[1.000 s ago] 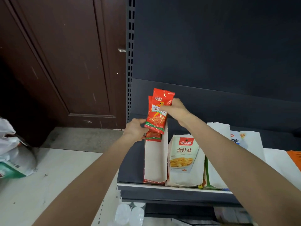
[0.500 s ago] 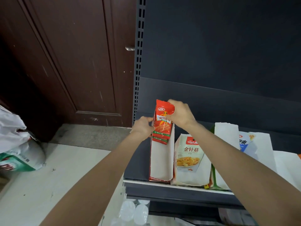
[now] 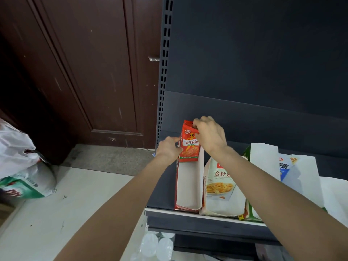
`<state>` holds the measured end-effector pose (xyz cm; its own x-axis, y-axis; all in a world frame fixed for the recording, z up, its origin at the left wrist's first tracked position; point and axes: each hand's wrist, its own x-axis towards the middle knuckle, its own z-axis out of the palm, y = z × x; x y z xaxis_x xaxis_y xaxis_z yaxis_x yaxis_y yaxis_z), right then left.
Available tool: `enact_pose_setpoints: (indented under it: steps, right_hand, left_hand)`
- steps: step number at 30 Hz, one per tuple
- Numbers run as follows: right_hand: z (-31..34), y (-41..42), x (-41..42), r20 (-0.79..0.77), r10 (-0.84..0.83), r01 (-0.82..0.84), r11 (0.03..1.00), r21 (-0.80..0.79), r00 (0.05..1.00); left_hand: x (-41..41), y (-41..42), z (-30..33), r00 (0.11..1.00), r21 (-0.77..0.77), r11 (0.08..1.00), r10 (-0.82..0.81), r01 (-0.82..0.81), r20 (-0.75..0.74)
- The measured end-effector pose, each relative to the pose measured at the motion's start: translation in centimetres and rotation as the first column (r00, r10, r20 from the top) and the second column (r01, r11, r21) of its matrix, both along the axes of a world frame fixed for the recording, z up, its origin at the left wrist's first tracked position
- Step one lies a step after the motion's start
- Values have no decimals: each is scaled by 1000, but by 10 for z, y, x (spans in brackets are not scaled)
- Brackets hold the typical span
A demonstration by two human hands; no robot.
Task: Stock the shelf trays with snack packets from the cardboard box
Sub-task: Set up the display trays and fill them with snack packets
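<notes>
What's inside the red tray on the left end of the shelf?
Red snack packets stand at its back, held by both hands; the front shows bare white lining. Packets behind are hidden.

The right hand covers the top right corner of the red packet, and the left hand hides its left edge. Whether more packets stand behind it cannot be told. The right forearm crosses the pale packet, cutting off its last printed character. The blue packet shows only partly behind a white tray wall. The white bag runs off the left edge. The bottles below the shelf are blurred.
</notes>
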<state>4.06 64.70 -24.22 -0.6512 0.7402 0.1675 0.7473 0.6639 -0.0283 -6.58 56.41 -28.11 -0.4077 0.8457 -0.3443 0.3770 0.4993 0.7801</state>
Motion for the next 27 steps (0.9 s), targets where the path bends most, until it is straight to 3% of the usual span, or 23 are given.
enact_pose_setpoints:
  steps: [4, 7, 10, 14, 18, 22, 27]
  right_hand:
    - [-6, -2, 1, 171, 11, -1, 998, -59, 985]
    - [-6, 1, 1, 165, -11, 28, 995, -97, 986]
    - [0, 5, 2, 138, -35, 57, 985, -162, 990]
    - [14, -3, 17, -56, -104, 86, 961, -264, 993]
    - [28, -27, 56, -358, -173, 50, 944, -328, 918]
    - [34, -58, 125, -501, -266, 40, 909, -416, 823]
    - [6, -93, 246, -448, -427, 162, 840, -517, 786]
  left_hand:
    - [1, -3, 1, 1000, 18, 1000, 2, -2, 28]
    - [3, -9, 3, 999, 69, 997, 26, -29, 33]
    - [8, -16, 8, 992, 153, 983, 108, -97, -67]
    - [23, -28, 20, 932, 298, 954, 125, -20, -340]
    - [51, -37, 40, 860, 343, 929, 58, 139, -506]
    - [108, -45, 53, 864, 375, 894, -26, 245, -504]
    - [212, -52, 39, 894, 336, 883, -176, 328, -412]
